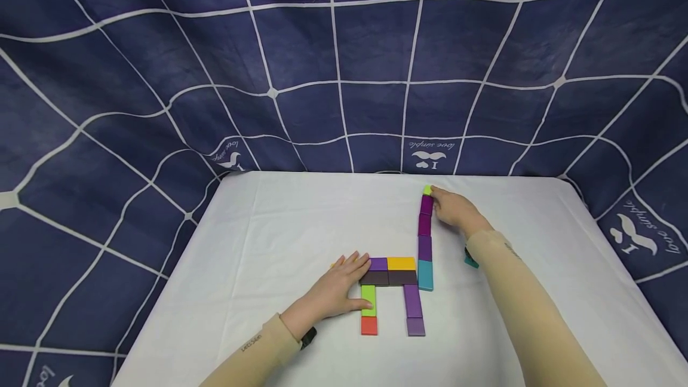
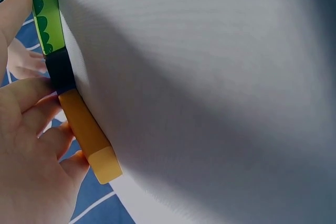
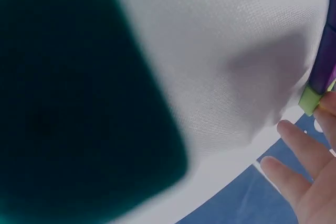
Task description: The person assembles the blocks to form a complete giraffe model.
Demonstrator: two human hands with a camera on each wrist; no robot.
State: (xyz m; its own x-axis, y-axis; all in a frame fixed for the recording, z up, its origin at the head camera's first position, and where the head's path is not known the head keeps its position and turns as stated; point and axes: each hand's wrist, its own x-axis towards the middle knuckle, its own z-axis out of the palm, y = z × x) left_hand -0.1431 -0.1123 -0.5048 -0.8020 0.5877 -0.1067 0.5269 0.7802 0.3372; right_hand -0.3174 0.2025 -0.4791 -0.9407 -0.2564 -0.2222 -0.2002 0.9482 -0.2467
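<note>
Flat coloured blocks lie joined on the white table. My left hand [image 1: 334, 288] is spread over the left end of the row, fingers resting against an orange block [image 2: 89, 127] and thumb on a light green block [image 1: 368, 300]. Purple [image 1: 378, 264], yellow [image 1: 401, 263] and dark brown [image 1: 402, 278] blocks sit right of it. With a fingertip my right hand [image 1: 457, 211] touches a small light green block [image 1: 427, 190] atop a column of purple blocks [image 1: 425, 224] and one teal-blue block [image 1: 425, 275]. Its thumb is mostly hidden.
A red block [image 1: 369, 325] and purple blocks [image 1: 413, 301] form the lower legs. Beneath my right wrist shows a teal piece [image 1: 471, 259]; a blurred dark teal shape [image 3: 79, 98] fills the right wrist view's left side. Behind the table hangs a navy checked curtain [image 1: 376, 64].
</note>
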